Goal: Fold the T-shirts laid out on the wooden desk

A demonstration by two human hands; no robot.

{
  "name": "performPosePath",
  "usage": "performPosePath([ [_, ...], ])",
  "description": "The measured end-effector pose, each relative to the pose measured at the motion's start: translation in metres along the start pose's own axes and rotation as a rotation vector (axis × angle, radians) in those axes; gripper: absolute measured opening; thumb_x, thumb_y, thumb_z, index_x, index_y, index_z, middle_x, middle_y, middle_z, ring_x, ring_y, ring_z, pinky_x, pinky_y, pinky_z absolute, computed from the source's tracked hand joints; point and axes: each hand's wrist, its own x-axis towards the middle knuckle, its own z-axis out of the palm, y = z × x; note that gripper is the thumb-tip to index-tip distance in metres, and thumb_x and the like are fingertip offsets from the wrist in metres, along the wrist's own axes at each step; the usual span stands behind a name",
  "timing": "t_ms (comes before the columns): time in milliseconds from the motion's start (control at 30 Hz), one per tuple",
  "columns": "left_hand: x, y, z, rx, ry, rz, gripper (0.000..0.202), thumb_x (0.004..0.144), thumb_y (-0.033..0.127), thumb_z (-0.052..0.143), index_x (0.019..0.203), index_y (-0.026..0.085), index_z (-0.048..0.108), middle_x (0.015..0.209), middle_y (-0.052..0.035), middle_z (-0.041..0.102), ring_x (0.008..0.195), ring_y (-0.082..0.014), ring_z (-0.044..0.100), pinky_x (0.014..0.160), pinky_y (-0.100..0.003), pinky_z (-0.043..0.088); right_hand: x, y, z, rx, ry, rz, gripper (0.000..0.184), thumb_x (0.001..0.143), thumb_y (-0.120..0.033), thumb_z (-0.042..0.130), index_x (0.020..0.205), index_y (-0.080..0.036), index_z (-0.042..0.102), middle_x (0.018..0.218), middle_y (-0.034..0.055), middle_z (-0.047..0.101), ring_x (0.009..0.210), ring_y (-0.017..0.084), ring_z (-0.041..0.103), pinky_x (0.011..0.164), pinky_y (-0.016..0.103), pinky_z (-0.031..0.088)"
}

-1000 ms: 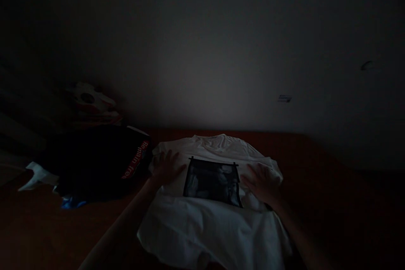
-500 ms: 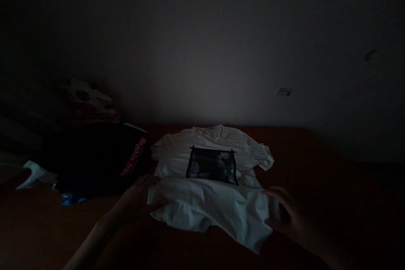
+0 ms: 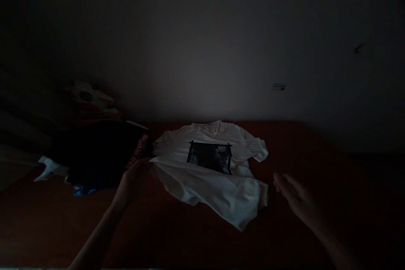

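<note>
A white T-shirt (image 3: 218, 185) with a dark square print (image 3: 209, 157) lies face up on a reddish-brown surface (image 3: 177, 236) in very dim light. My left hand (image 3: 134, 177) is at the shirt's left edge below the sleeve and seems to pinch the fabric, which is lifted there. My right hand (image 3: 292, 198) hovers just right of the shirt's lower hem, fingers stretched out, touching nothing. The shirt's lower part is rumpled and skewed to the right.
A dark garment (image 3: 101, 154) with red lettering lies left of the shirt. Behind it sits a pale object with red marks (image 3: 90, 101). A white scrap (image 3: 50, 168) lies at the far left. A plain wall (image 3: 221, 50) rises behind.
Both hands left the shirt's chest and drew back. The left went to the shirt's left edge, the right came off the hem to the right. The shirt now lies farther away and more rumpled.
</note>
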Motion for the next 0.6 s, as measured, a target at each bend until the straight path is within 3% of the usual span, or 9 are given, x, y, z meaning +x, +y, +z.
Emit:
performPosePath([
  [67,0.000,0.004,0.004,0.110,0.060,0.030,0.044,0.094,0.054,0.047,0.109,0.017,0.066,0.101,-0.0111,0.074,0.091,-0.0242,0.071,0.078,-0.036,0.059,-0.014,-0.007,0.010,-0.054,-0.263,-0.069,0.051,0.090,-0.070,0.048,0.077,-0.025,0.067,0.068,0.0020,0.068,0.064,0.018,0.065,0.061,0.026,0.054],
  [133,-0.011,0.010,0.009,0.232,0.084,0.076,0.038,0.091,0.053,0.053,0.101,0.019,0.067,0.096,-0.0102,0.072,0.089,-0.0250,0.069,0.079,-0.037,0.057,-0.031,-0.008,0.027,-0.140,-0.391,-0.188,0.039,0.082,-0.062,0.067,0.097,-0.026,0.073,0.090,0.0038,0.074,0.082,0.021,0.069,0.073,0.029,0.056],
  [167,-0.020,0.014,0.013,0.261,0.040,0.095,0.036,0.092,0.053,0.054,0.097,0.020,0.067,0.091,-0.0082,0.071,0.084,-0.0235,0.068,0.077,-0.035,0.057,-0.038,-0.007,0.037,-0.186,-0.383,-0.247,0.041,0.077,-0.056,0.075,0.107,-0.028,0.073,0.103,0.0056,0.074,0.093,0.024,0.069,0.081,0.032,0.057],
  [233,-0.040,0.024,0.025,0.243,-0.161,0.139,0.031,0.093,0.052,0.056,0.097,0.023,0.067,0.087,-0.0047,0.070,0.077,-0.0201,0.068,0.072,-0.031,0.056,-0.045,-0.003,0.055,-0.253,-0.315,-0.329,0.039,0.077,-0.047,0.077,0.112,-0.030,0.074,0.115,0.0076,0.071,0.106,0.027,0.067,0.090,0.037,0.055],
  [300,-0.057,0.035,0.040,0.247,-0.324,0.206,0.033,0.086,0.052,0.066,0.105,0.025,0.068,0.098,-0.0055,0.072,0.085,-0.0219,0.069,0.076,-0.033,0.057,-0.041,0.000,0.067,-0.255,-0.261,-0.356,0.022,0.089,-0.043,0.064,0.101,-0.030,0.076,0.106,0.0075,0.071,0.101,0.026,0.067,0.089,0.038,0.055],
  [333,-0.062,0.041,0.048,0.270,-0.358,0.245,0.036,0.082,0.050,0.072,0.109,0.026,0.069,0.107,-0.0069,0.071,0.093,-0.0249,0.068,0.081,-0.037,0.057,-0.036,0.001,0.071,-0.229,-0.234,-0.351,0.024,0.093,-0.042,0.056,0.095,-0.029,0.076,0.100,0.0074,0.071,0.095,0.025,0.068,0.086,0.038,0.055],
  [433,-0.061,0.053,0.066,0.349,-0.339,0.269,0.028,0.083,0.039,0.073,0.109,0.028,0.072,0.114,-0.0084,0.069,0.103,-0.0298,0.065,0.088,-0.046,0.056,-0.017,-0.004,0.071,-0.086,-0.137,-0.288,0.040,0.097,-0.053,0.046,0.084,-0.024,0.072,0.088,0.0078,0.071,0.084,0.023,0.067,0.079,0.034,0.054],
  [500,-0.053,0.054,0.070,0.317,-0.322,0.258,0.016,0.092,0.033,0.063,0.102,0.028,0.074,0.110,-0.0079,0.069,0.101,-0.0279,0.065,0.087,-0.045,0.056,-0.004,-0.009,0.067,0.019,-0.066,-0.178,0.049,0.093,-0.065,0.047,0.080,-0.023,0.070,0.077,0.0062,0.070,0.074,0.021,0.065,0.070,0.031,0.052],
  [600,-0.042,0.050,0.065,0.175,-0.222,0.263,0.020,0.097,0.034,0.056,0.094,0.025,0.073,0.113,-0.0089,0.068,0.103,-0.0258,0.065,0.087,-0.042,0.057,0.013,-0.013,0.059,0.203,0.035,0.032,0.059,0.083,-0.078,0.051,0.080,-0.021,0.068,0.069,0.0034,0.068,0.066,0.020,0.063,0.060,0.028,0.049],
])
